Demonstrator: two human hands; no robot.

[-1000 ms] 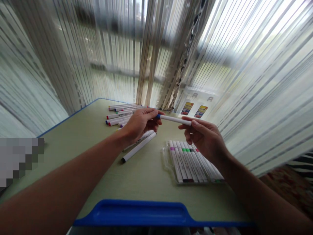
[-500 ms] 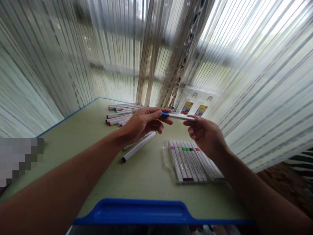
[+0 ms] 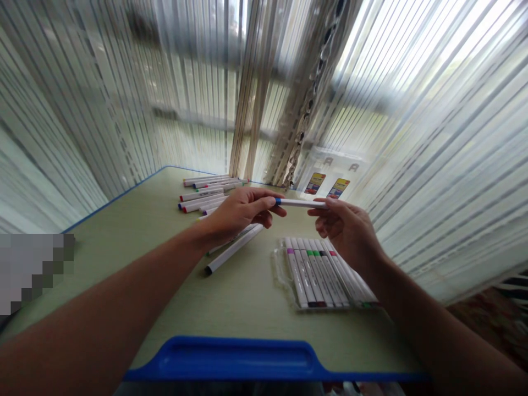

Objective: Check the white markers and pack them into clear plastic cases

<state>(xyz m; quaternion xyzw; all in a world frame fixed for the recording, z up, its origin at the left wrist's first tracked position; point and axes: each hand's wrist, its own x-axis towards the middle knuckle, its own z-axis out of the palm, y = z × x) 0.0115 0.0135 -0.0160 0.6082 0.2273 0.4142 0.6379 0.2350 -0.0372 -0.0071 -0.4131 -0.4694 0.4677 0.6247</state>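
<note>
A white marker (image 3: 301, 203) with a blue band is held nearly level above the table, between my two hands. My left hand (image 3: 251, 209) pinches its blue end between thumb and fingers. At the other end, the fingertips of my right hand (image 3: 344, 217) are closed on the white barrel. Below my right hand lies a clear plastic case (image 3: 282, 275) with several white markers (image 3: 315, 275) in a row, showing purple, green, black and pink bands. Under my left hand a loose marker (image 3: 233, 250) with a dark end lies slanted, another partly hidden beside it.
Several loose markers (image 3: 202, 198) lie in a group at the back left of the pale green table (image 3: 181, 297). A clear lid (image 3: 338, 159) with two labels stands upright behind. The table has a blue tray edge (image 3: 239, 357) in front; striped curtains (image 3: 198, 82) hang behind.
Both hands still hold the marker. It has become more level, its blue end lowered slightly as my left hand moved a little down.
</note>
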